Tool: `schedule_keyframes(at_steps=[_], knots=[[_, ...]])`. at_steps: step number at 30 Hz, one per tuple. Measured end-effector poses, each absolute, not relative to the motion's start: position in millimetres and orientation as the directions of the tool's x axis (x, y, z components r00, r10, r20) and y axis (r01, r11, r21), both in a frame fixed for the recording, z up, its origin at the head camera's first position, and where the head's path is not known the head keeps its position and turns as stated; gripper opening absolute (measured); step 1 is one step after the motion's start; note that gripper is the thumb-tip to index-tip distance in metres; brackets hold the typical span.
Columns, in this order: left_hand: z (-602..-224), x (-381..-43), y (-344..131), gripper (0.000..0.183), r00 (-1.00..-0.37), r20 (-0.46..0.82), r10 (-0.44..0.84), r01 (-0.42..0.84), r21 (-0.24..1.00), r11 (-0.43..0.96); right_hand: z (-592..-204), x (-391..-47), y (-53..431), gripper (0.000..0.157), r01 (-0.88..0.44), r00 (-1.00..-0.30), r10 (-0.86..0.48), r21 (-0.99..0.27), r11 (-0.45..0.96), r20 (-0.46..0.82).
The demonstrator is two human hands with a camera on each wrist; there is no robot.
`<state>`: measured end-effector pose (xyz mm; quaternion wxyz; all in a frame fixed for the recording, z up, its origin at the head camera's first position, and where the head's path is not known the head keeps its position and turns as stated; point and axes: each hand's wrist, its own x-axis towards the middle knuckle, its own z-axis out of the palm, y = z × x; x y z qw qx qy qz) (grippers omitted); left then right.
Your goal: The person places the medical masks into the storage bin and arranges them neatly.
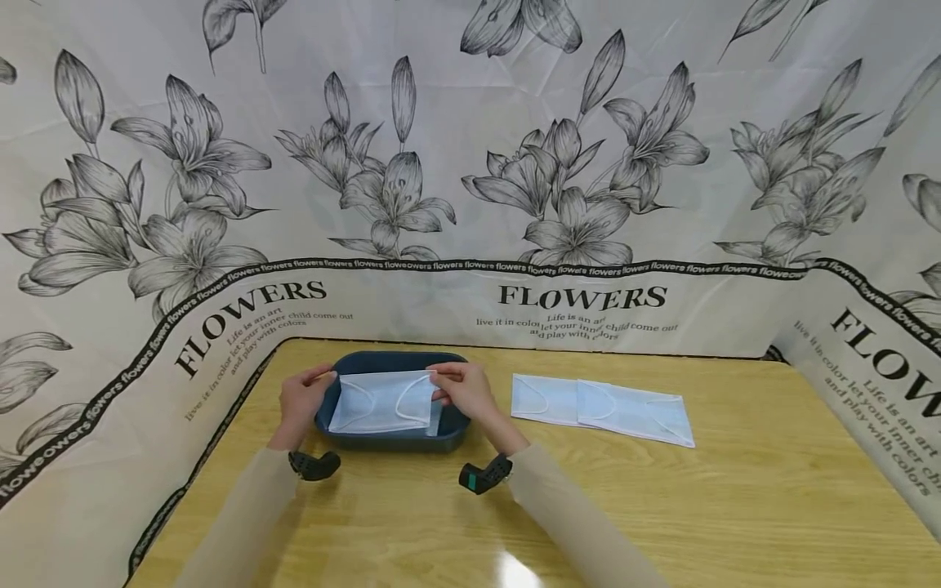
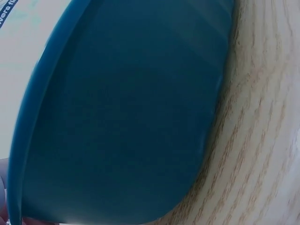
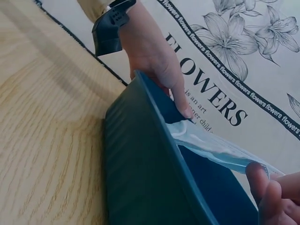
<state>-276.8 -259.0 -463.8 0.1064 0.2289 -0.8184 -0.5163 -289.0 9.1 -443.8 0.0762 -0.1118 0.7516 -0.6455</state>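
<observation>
A light blue face mask [image 1: 385, 402] with white ear loops is stretched over a dark blue plastic basin [image 1: 382, 443]. My left hand [image 1: 301, 400] pinches its upper left corner at the basin's left end. At the opposite upper corner, my right hand [image 1: 465, 387] grips it between thumb and fingers. In the right wrist view the mask [image 3: 211, 144] spans the basin's opening, seen nearly edge-on between the left hand [image 3: 157, 58] and the fingertips [image 3: 258, 180] of the right. Behind its right end, a strip of pale blue material shows inside the basin. The left wrist view is mostly filled by the basin's outer wall [image 2: 126, 117].
To the right of the basin, more face masks [image 1: 635, 410] lie flat and overlapping on the wooden table [image 1: 742, 474]. A white cloth [image 1: 581, 318] printed with flowers and lettering hangs behind the table and along its sides. Each wrist wears a black device [image 1: 485, 474].
</observation>
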Motion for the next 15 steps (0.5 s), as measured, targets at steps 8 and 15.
schedule_keyframes(at_steps=[8, 15], knots=[[-465.2, -271.4, -258.9, 0.038, -0.874, -0.082, -0.48, -0.279, 0.892, 0.356, -450.2, -283.9, 7.9, 0.024, -0.156, -0.945, -0.317, -0.964, 0.216, 0.082], [-463.9, -276.0, -257.8, 0.037, -0.87, -0.082, -0.486, -0.285, 0.889, 0.359, -449.2, -286.6, 9.7, 0.019, -0.192, -0.944, -0.309, -0.955, 0.227, 0.116]])
